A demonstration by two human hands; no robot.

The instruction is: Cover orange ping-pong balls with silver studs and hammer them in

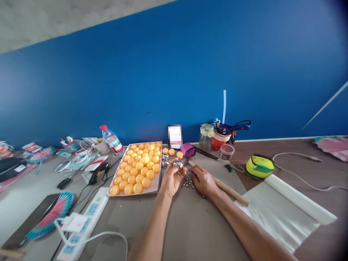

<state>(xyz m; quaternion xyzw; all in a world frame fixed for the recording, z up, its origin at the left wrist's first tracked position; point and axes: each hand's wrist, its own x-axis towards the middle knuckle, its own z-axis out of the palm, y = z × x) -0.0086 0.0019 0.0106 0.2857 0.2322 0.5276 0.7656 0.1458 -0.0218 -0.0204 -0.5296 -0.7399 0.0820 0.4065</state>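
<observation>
The left hand grasps a silver ball. The right hand curls beside metal beads, its fingertips obscured; I cannot tell what it holds. It part-covers a wooden stick pointing to four o'clock. At nine, a tray of orange balls; at twelve, a pixelated panel; at eight, a cut-off power strip.

1. Nothing you've got on the worktop has text I can actually read, tbh.
2. Your bottle, near the back edge, wears a red-and-white label, too blurry to make out.
3. Your upright panel by the back edge is pixelated, so no luck there.
4. Your black bag, far left, has a white tag, also unreadable.
</observation>
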